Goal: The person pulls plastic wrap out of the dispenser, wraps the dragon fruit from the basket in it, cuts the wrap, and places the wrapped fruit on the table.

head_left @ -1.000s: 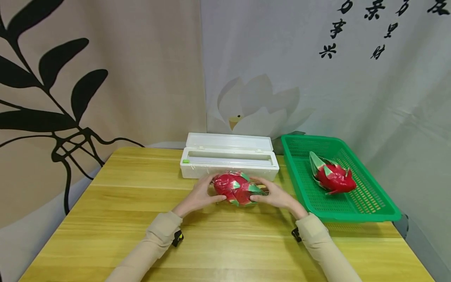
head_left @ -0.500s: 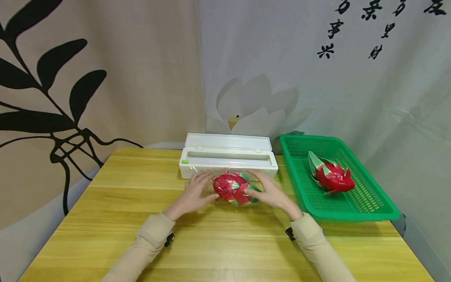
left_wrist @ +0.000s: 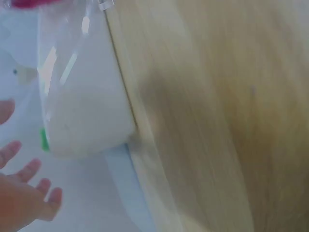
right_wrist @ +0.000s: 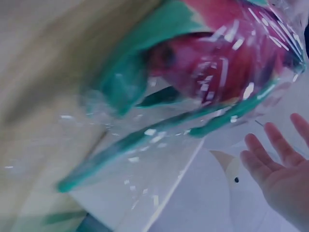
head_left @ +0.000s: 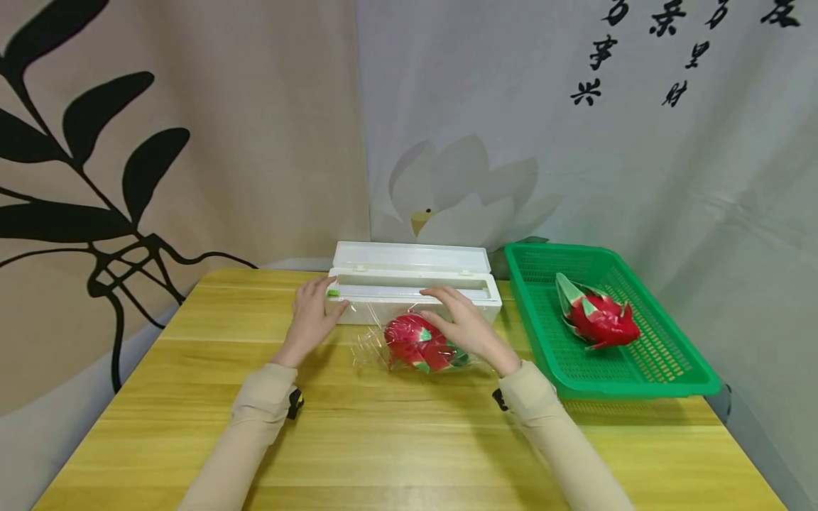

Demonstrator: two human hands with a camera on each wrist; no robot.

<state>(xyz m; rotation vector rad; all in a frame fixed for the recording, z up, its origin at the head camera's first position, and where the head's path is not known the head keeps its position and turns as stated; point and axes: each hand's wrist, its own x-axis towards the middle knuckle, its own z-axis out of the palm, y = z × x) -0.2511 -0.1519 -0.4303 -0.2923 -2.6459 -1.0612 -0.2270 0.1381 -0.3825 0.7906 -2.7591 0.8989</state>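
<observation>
A red and green dragon fruit (head_left: 414, 344) lies on the wooden table (head_left: 396, 440), loosely covered in clear cling film (head_left: 369, 341) that trails from a white dispenser box (head_left: 412, 287). My left hand (head_left: 313, 312) is at the box's left end beside a small green tab (head_left: 334, 292), fingers spread and straight. In the left wrist view those fingers (left_wrist: 29, 191) hover just off the box (left_wrist: 82, 121). My right hand (head_left: 456, 319) reaches flat over the fruit toward the box's front edge. The right wrist view shows the wrapped fruit (right_wrist: 217, 72) close up and my straight fingers (right_wrist: 277, 162).
A green mesh basket (head_left: 645, 372) stands at the table's right with a second dragon fruit (head_left: 597, 319) inside. The dispenser's lid (head_left: 412, 253) is open toward the fabric backdrop. Bare wood stretches in front of the hands and to the left.
Both hands have let go of the wrapped fruit and moved back toward the dispenser: the left to its left end, the right over the fruit to its front edge.
</observation>
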